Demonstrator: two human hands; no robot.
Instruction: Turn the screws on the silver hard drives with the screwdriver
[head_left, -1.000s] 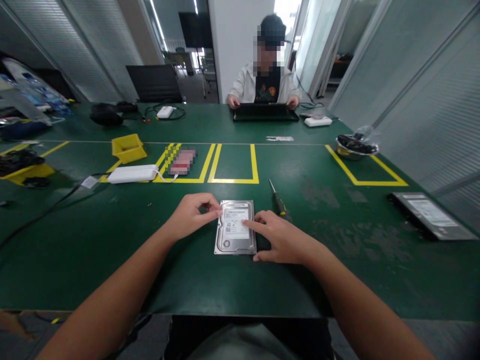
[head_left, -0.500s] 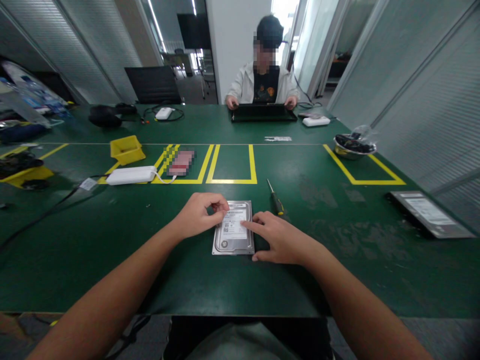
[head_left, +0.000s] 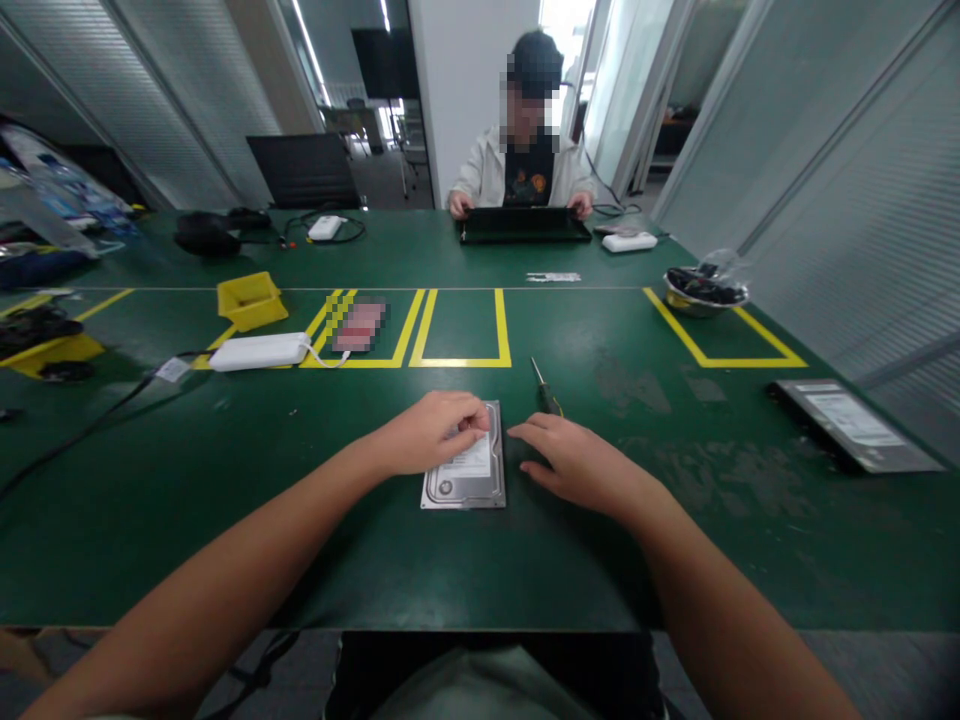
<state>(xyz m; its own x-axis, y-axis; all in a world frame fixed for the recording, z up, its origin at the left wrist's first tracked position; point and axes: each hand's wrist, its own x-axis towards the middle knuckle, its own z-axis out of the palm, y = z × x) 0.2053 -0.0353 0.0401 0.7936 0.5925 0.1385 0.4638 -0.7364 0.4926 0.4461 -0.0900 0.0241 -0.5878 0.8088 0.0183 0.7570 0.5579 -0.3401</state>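
Observation:
A silver hard drive [head_left: 469, 480] with a white label lies flat on the green table [head_left: 225, 500] in front of me. My left hand [head_left: 431, 432] rests on the drive's upper left part, fingers curled over its far edge. My right hand [head_left: 581, 462] lies on the table just right of the drive, fingers loosely apart, holding nothing. A small screwdriver [head_left: 546, 390] with a black and yellow handle lies just beyond my right hand.
Yellow tape rectangles [head_left: 461, 330] mark the table. A white power strip [head_left: 255, 350], a yellow bin [head_left: 251, 298], a metal bowl [head_left: 701, 292] and a flat dark board [head_left: 851, 422] lie around. A person [head_left: 525, 165] sits opposite at a laptop [head_left: 523, 225].
My left hand has slid right onto the drive's top. My right hand has come off the drive's label and moved right onto the table, partly covering the screwdriver.

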